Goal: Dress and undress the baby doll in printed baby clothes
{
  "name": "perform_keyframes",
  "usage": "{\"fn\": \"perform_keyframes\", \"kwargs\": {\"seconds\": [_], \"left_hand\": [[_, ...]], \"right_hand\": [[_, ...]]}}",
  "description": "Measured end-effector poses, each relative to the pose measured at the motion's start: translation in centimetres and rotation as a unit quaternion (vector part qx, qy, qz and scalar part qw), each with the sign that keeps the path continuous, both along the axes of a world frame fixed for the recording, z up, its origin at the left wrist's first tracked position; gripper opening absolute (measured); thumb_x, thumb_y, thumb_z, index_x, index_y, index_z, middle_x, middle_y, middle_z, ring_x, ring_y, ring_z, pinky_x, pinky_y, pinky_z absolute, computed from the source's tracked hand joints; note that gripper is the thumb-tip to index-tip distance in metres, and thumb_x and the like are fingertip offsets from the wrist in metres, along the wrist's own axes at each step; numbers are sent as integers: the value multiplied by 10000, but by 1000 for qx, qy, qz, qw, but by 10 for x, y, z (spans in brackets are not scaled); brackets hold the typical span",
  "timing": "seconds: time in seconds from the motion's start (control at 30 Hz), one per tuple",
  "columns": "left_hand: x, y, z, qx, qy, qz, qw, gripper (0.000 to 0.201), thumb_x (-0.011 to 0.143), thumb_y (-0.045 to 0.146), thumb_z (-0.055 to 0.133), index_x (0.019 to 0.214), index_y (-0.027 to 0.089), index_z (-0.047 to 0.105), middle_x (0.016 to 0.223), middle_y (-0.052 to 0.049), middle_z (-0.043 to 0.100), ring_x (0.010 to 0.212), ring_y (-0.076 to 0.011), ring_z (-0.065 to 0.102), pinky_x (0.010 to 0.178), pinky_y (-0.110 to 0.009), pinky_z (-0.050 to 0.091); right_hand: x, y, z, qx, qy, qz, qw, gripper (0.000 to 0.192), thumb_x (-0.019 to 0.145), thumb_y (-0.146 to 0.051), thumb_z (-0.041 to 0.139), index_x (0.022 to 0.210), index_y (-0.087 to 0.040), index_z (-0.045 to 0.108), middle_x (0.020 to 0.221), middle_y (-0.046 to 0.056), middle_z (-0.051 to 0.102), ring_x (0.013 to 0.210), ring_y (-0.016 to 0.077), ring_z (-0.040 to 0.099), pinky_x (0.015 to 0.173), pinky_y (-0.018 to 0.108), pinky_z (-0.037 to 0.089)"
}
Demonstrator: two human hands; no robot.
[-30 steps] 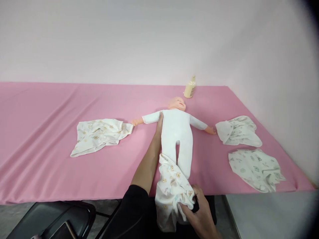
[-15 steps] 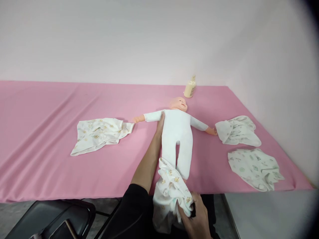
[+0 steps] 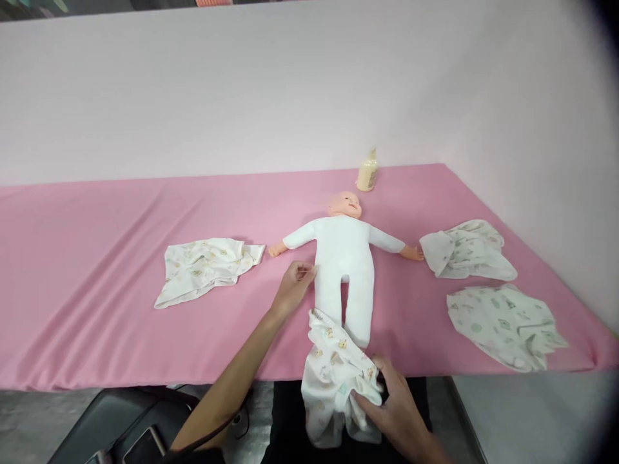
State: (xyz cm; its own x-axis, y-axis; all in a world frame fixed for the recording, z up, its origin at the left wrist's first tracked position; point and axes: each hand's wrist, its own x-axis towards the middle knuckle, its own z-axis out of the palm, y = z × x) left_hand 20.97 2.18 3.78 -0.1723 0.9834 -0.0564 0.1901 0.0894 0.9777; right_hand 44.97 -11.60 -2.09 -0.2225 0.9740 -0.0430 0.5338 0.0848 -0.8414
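A baby doll (image 3: 344,258) in a white bodysuit lies on its back on the pink table (image 3: 97,258), arms spread, head toward the wall. My right hand (image 3: 394,406) grips a white printed baby garment (image 3: 333,380) bunched over the doll's left-side leg at the table's front edge. My left hand (image 3: 294,287) hovers beside the doll's hip with its fingers loosely curled, holding nothing.
Left of the doll lies a printed cloth (image 3: 206,265). Two more crumpled garments (image 3: 464,250) (image 3: 505,325) lie at the right end. A cream bottle (image 3: 367,173) stands by the wall. A black chair (image 3: 120,428) sits below the table's front edge.
My left hand has come off the doll's side and drawn back toward me. The right hand keeps its grip on the garment at the leg. The view has shifted slightly.
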Motion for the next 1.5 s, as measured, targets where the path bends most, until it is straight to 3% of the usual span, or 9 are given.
{"fn": "perform_keyframes", "kwargs": {"seconds": [0.17, 0.47, 0.6, 0.73, 0.87, 1.07, 1.17, 1.33, 1.5], "left_hand": [[-6, -61, -10, 17, 91, -108, 990, 250, 923, 455, 555, 906, 205, 547, 962, -29, 560, 911, -164, 543, 856, -298, 455], [-5, -122, -24, 28, 203, -222, 953, 299, 933, 477, 523, 824, 198, 527, 887, -38, 538, 884, -197, 515, 830, -343, 450], [7, -158, -34, 40, 317, -195, 927, 500, 692, 559, 780, 1018, 232, 588, 1102, -84, 615, 1050, -299, 532, 921, -454, 454], [31, -177, -51, 86, 374, -72, 921, 384, 739, 365, 759, 1063, 246, 591, 1249, -93, 609, 1081, -309, 549, 901, -476, 485], [49, -180, -58, 108, 311, -12, 944, 202, 742, 267, 696, 908, 223, 589, 1173, -95, 651, 1133, -308, 560, 898, -458, 505], [73, -186, -44, -84, 93, 119, 985, 277, 720, 326, 690, 911, 178, 554, 781, -8, 633, 658, -168, 598, 602, -291, 495], [81, -185, -33, -84, -3, 187, 979, 370, 666, 294, 720, 954, 175, 521, 822, -2, 609, 713, -156, 610, 642, -263, 511], [77, -177, -24, -153, -113, 158, 969, 717, 605, 319, 801, 1224, 161, 475, 1109, -105, 649, 984, -239, 663, 826, -329, 557], [72, -177, -25, -198, -181, 127, 955, 632, 624, 345, 792, 1152, 148, 504, 957, -78, 696, 840, -225, 695, 749, -308, 566]], "right_hand": [[5, 12, 7, -15, -22, 59, 998, 226, 723, -303, 685, 881, -207, 556, 841, 23, 615, 750, 187, 580, 662, 302, 492], [9, 20, 15, -52, -15, 108, 993, 301, 741, -288, 686, 1000, -199, 561, 953, 41, 620, 843, 202, 568, 738, 328, 478], [9, 24, 19, -55, 0, 105, 993, 301, 701, -240, 686, 977, -205, 571, 911, 20, 617, 812, 193, 570, 711, 311, 472], [8, 21, 18, -49, 26, 95, 994, 276, 699, -236, 671, 955, -209, 571, 901, 16, 634, 780, 182, 580, 676, 291, 474], [3, 7, 6, -23, 41, 40, 998, 248, 711, -274, 658, 932, -201, 572, 839, 18, 647, 704, 168, 579, 626, 280, 475], [-13, -16, -5, 1, 109, -69, 992, 223, 728, -320, 646, 882, -183, 559, 701, -7, 596, 594, 146, 542, 538, 258, 455], [-19, -19, 0, 30, 134, -113, 984, 180, 734, -315, 654, 792, -185, 544, 827, 40, 598, 666, 158, 566, 552, 262, 470], [-16, -21, 4, 0, 128, -89, 988, 188, 763, -323, 645, 849, -184, 552, 848, 50, 626, 705, 177, 591, 599, 280, 492], [-14, -25, 1, -52, 64, -107, 991, 207, 767, -325, 628, 875, -176, 535, 757, 29, 632, 672, 178, 576, 603, 285, 478]]}}
